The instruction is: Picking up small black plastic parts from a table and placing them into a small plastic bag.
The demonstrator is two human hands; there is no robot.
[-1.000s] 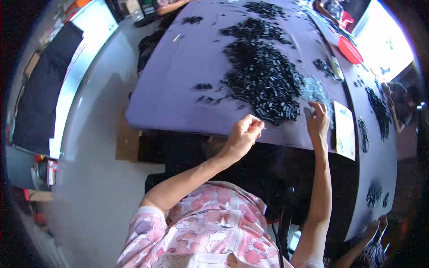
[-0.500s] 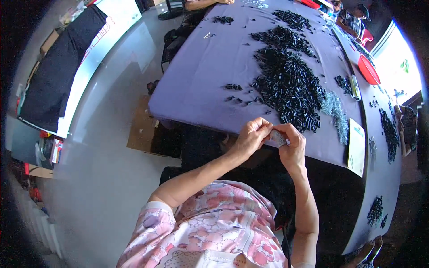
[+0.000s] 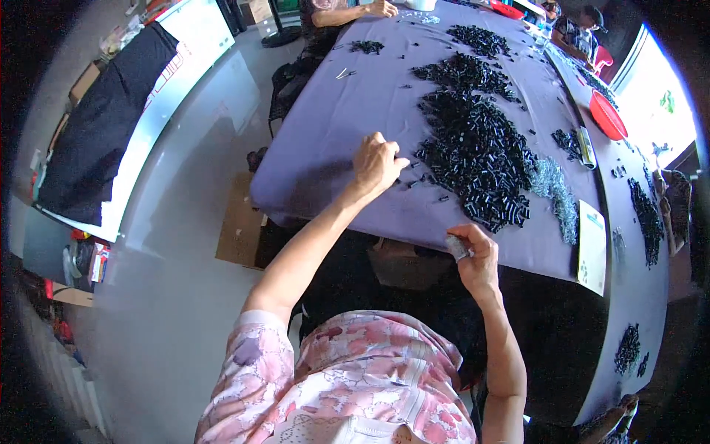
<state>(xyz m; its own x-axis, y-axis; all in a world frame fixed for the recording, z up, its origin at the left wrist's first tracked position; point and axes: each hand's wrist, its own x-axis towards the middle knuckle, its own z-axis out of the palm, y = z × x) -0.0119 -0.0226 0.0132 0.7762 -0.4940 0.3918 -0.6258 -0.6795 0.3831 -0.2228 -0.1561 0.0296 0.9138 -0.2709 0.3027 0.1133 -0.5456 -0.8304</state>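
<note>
My left hand is over the table, left of the big heap of small black cylinders. Its fingers are curled together, and whatever they may hold is hidden. A few loose black pieces lie just beside it. At the table's near edge, my right hand is closed around a bunch of small clear pieces, which shows between thumb and fingers. A pile of similar clear pieces lies along the heap's right side.
A lavender cloth covers the table. To the right are a pale card, a red basket and more black pieces. Another person's hand rests at the far edge. A cardboard box stands on the floor, left.
My hands were together at the table's near edge. The left has moved away, forward and left, to beside the loose black pieces. The right stays near the edge, holding the clear pieces.
</note>
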